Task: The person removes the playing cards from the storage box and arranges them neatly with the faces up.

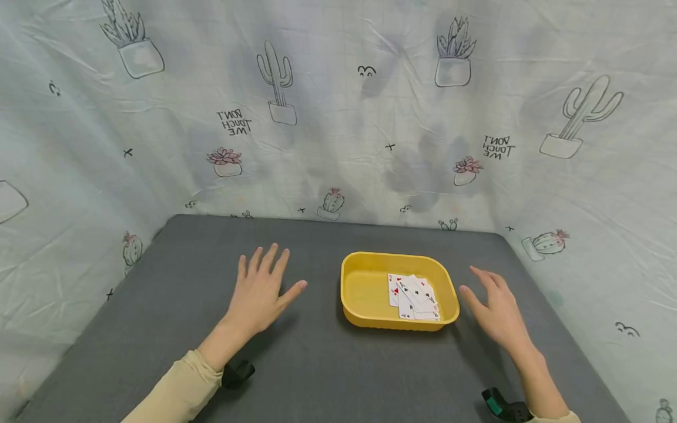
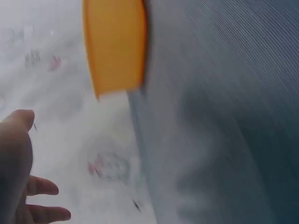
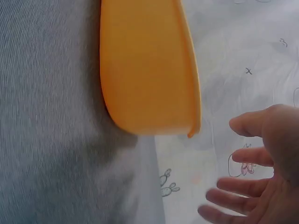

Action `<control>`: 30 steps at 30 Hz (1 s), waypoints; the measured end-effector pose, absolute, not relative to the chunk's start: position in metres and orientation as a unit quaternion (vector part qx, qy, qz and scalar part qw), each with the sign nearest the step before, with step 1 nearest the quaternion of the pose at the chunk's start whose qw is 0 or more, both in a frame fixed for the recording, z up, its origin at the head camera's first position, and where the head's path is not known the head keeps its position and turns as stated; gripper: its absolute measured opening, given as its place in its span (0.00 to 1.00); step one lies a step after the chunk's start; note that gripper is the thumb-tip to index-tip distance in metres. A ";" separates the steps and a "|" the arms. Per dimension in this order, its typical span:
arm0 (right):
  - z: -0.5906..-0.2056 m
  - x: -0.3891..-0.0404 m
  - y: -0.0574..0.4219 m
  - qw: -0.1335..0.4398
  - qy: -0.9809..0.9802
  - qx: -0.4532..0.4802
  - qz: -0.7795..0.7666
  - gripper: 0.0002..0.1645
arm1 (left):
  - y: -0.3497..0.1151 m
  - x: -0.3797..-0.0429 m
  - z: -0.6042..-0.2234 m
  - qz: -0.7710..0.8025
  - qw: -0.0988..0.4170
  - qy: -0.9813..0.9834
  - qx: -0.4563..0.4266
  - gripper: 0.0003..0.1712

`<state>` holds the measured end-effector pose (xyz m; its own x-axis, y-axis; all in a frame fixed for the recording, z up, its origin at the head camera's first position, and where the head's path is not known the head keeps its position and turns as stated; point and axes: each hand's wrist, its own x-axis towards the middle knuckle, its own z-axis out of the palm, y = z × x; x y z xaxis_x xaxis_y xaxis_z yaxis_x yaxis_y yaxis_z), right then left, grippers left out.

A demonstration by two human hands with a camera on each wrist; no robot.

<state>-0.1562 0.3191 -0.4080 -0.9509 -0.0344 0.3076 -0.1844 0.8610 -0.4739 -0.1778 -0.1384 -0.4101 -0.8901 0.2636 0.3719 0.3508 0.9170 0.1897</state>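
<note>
A yellow plastic tray [image 1: 365,320] stands on the grey table, with several playing cards [image 1: 415,296] lying face up and overlapping in its right half. To the tray's left my left hand [image 1: 259,296] hovers with fingers spread, touching nothing. Close to the tray's right end is my right hand [image 1: 497,308], its fingers extended and apart from the rim. The left wrist view is blurred and shows the tray's outer wall [image 2: 116,46] beyond the thumb. In the right wrist view the tray's end wall [image 3: 149,70] is near my fingers [image 3: 243,186], with a gap between.
The grey tabletop [image 1: 338,376] extends around the tray. Behind it and on both sides hangs a pale curtain [image 1: 338,117] printed with cacti and mirrored lettering. Dark wrist devices [image 1: 238,374] are worn on both forearms.
</note>
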 end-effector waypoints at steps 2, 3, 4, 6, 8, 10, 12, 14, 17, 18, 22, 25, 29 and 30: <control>-0.407 -0.156 0.316 0.162 -0.944 0.065 0.279 0.33 | -0.122 -0.177 -0.407 -0.148 0.182 -0.955 -0.180 0.45; -0.407 -0.155 0.314 0.167 -0.941 0.063 0.288 0.31 | -0.114 -0.176 -0.405 -0.159 0.186 -0.951 -0.191 0.42; -0.407 -0.154 0.313 0.167 -0.938 0.056 0.300 0.30 | -0.106 -0.175 -0.404 -0.171 0.191 -0.945 -0.202 0.40; -0.407 -0.153 0.309 0.157 -0.932 0.036 0.325 0.28 | -0.091 -0.174 -0.401 -0.195 0.197 -0.934 -0.224 0.35; -0.409 -0.152 0.306 0.141 -0.926 0.007 0.349 0.27 | -0.077 -0.174 -0.399 -0.215 0.195 -0.926 -0.242 0.32; -0.411 -0.152 0.304 0.124 -0.918 -0.017 0.376 0.25 | -0.063 -0.174 -0.396 -0.234 0.184 -0.920 -0.255 0.31; -0.413 -0.152 0.302 0.102 -0.905 -0.037 0.411 0.24 | -0.051 -0.174 -0.395 -0.247 0.165 -0.919 -0.259 0.31; -0.415 -0.153 0.301 0.087 -0.893 -0.049 0.439 0.23 | -0.040 -0.175 -0.393 -0.263 0.142 -0.917 -0.264 0.32; -0.415 -0.153 0.302 0.064 -0.874 -0.063 0.478 0.22 | -0.025 -0.179 -0.390 -0.275 0.110 -0.916 -0.270 0.34; -0.416 -0.153 0.302 0.062 -0.868 -0.066 0.488 0.21 | -0.020 -0.180 -0.388 -0.276 0.100 -0.916 -0.274 0.34; -0.419 -0.153 0.303 0.051 -0.857 -0.074 0.508 0.20 | -0.004 -0.186 -0.381 -0.277 0.069 -0.917 -0.278 0.34; -0.421 -0.153 0.303 0.048 -0.853 -0.077 0.513 0.21 | 0.010 -0.188 -0.380 -0.315 0.034 -0.910 -0.267 0.35; -0.423 -0.155 0.304 0.051 -0.847 -0.078 0.523 0.21 | 0.029 -0.189 -0.388 -0.416 -0.007 -0.877 -0.241 0.35; -0.423 -0.156 0.304 0.052 -0.846 -0.080 0.524 0.20 | 0.034 -0.190 -0.392 -0.439 -0.011 -0.867 -0.234 0.35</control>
<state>-0.1555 0.3037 -0.4230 -0.9820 0.1888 0.0040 0.0806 0.4381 -0.8953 -0.1897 0.0337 -0.3916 -0.8899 0.4158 0.1874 0.3974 0.5053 0.7660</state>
